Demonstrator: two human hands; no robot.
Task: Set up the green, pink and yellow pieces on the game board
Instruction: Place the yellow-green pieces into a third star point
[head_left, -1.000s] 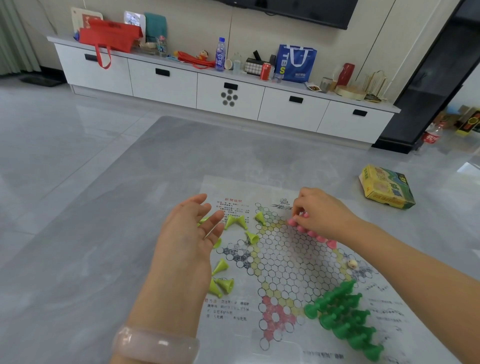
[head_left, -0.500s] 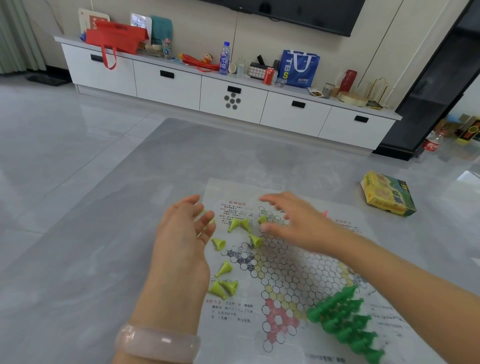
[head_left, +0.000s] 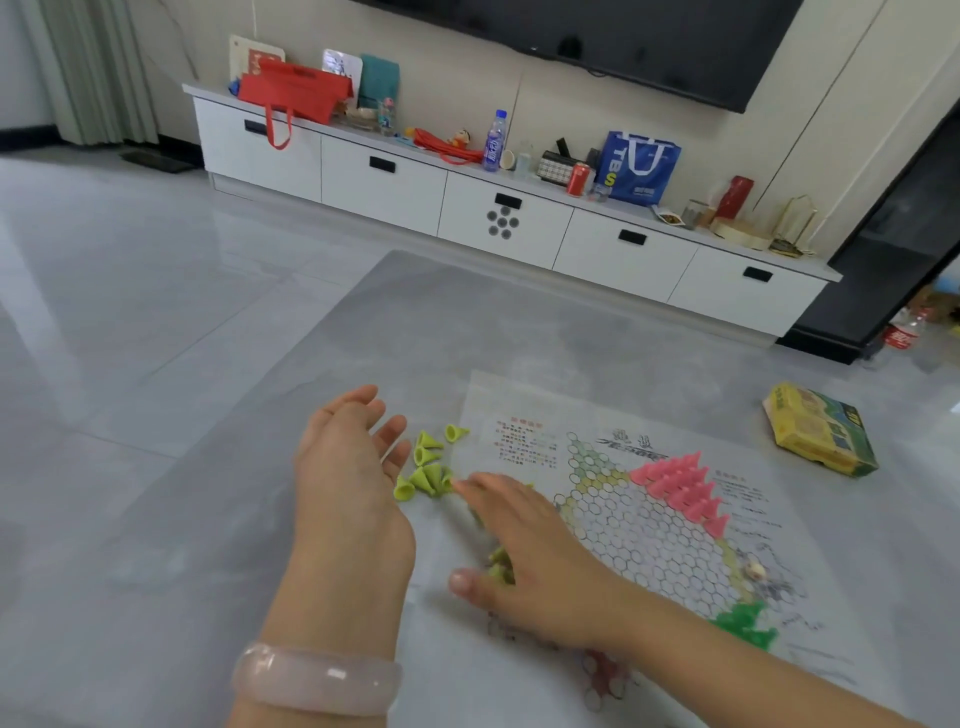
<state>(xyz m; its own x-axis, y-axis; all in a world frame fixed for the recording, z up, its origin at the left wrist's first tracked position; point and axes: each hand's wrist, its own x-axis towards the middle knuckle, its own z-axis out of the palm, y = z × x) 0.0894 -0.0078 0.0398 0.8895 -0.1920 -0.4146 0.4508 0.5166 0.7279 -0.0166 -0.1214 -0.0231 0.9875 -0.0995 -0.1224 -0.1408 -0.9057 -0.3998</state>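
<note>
A paper game board (head_left: 660, 530) with a hexagon star grid lies on the grey table. Several pink pieces (head_left: 683, 486) stand packed in the board's far right point. Green pieces (head_left: 745, 623) show at the near right, partly behind my right forearm. Several yellow cone pieces (head_left: 428, 470) lie loose off the board's left edge; a few more peek out under my right hand (head_left: 524, 545), which reaches left across the board with fingers spread flat. My left hand (head_left: 348, 483) hovers open, edge-on, just left of the yellow pile. It wears a pale bangle.
A yellow-green game box (head_left: 818, 431) lies on the table at the far right. Beyond the table stands a long white cabinet (head_left: 498, 213) with bags, bottles and a can on top. Grey tiled floor lies to the left.
My right hand left the pink pieces and swept left across the board onto the yellow cones. The yellow pieces are now bunched off the board's left edge. The view shifted left.
</note>
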